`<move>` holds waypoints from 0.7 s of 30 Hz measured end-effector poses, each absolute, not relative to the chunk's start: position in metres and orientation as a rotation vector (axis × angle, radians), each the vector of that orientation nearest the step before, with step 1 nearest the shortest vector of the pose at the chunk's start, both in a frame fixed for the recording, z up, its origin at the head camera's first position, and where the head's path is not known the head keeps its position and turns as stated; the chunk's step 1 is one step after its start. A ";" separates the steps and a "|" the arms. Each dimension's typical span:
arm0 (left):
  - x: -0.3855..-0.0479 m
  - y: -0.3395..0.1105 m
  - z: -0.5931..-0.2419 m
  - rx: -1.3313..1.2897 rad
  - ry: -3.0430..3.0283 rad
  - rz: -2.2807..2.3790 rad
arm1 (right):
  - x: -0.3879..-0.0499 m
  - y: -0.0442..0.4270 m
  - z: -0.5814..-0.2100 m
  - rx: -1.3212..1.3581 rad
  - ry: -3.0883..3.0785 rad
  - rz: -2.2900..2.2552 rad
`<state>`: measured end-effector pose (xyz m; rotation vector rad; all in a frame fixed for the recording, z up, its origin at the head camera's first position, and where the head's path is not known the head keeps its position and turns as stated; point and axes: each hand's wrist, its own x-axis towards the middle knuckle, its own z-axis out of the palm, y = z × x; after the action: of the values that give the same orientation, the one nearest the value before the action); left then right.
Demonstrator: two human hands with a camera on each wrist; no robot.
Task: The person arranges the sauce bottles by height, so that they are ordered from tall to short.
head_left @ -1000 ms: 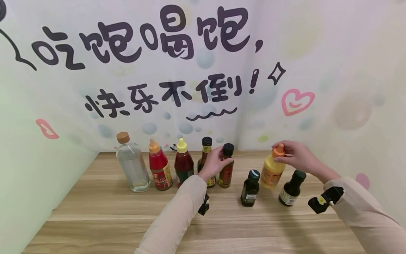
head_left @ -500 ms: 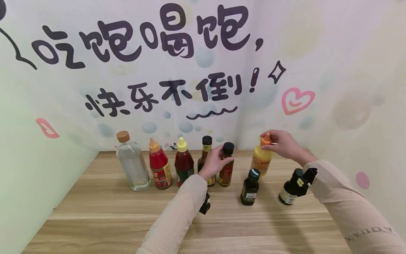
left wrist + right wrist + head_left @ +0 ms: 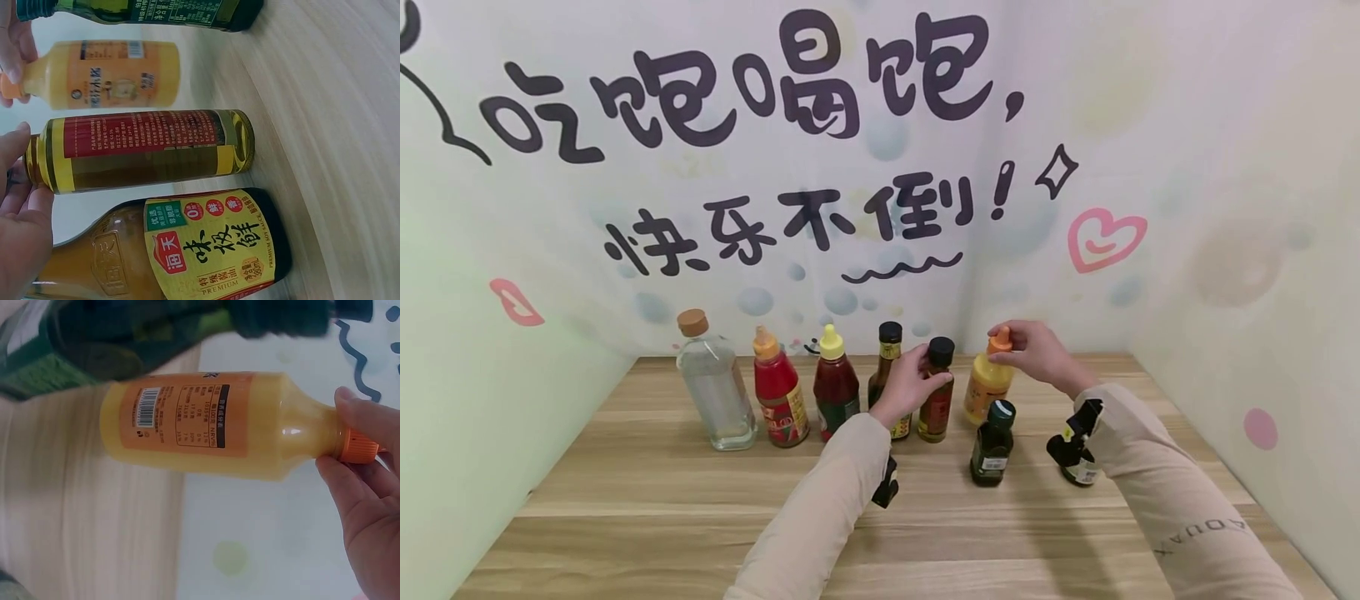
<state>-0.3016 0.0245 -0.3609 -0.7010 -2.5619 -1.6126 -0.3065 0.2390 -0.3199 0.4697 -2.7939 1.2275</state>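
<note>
My left hand point(image 3: 907, 388) grips the neck of a black-capped bottle with a red label point(image 3: 936, 408), upright on the table. By its orange cap, my right hand point(image 3: 1037, 354) pinches a yellow squeeze bottle point(image 3: 987, 390) just right of that bottle, with a narrow gap between them. Whether its base touches the table I cannot tell. In the left wrist view the red-labelled bottle point(image 3: 150, 150) lies between the yellow bottle point(image 3: 112, 74) and a soy sauce bottle point(image 3: 206, 247). The right wrist view shows fingers on the orange cap point(image 3: 359, 447).
A dark green bottle point(image 3: 991, 446) stands in front of the yellow one. Another dark bottle point(image 3: 1084, 472) is partly hidden below my right wrist. Left of my left hand stand a clear bottle point(image 3: 718, 392), a red bottle point(image 3: 781, 400) and a yellow-capped bottle point(image 3: 835, 387).
My right hand has moved left with the yellow bottle, from near the right-hand dark bottle to close beside the red-labelled one. My left hand has stayed in place.
</note>
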 end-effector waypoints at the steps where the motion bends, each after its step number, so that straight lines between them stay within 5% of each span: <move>1: -0.302 0.025 -0.361 -0.702 -2.563 -1.614 | -0.307 0.238 -0.322 0.471 -2.793 1.252; 21: -0.302 0.025 -0.363 -0.726 -2.515 -1.680 | -0.305 0.225 -0.341 0.589 -2.791 1.313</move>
<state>-0.3022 0.0247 -0.3633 -0.7261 -2.5154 -1.6803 -0.3046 0.2245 -0.3406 0.5885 -2.7909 1.3125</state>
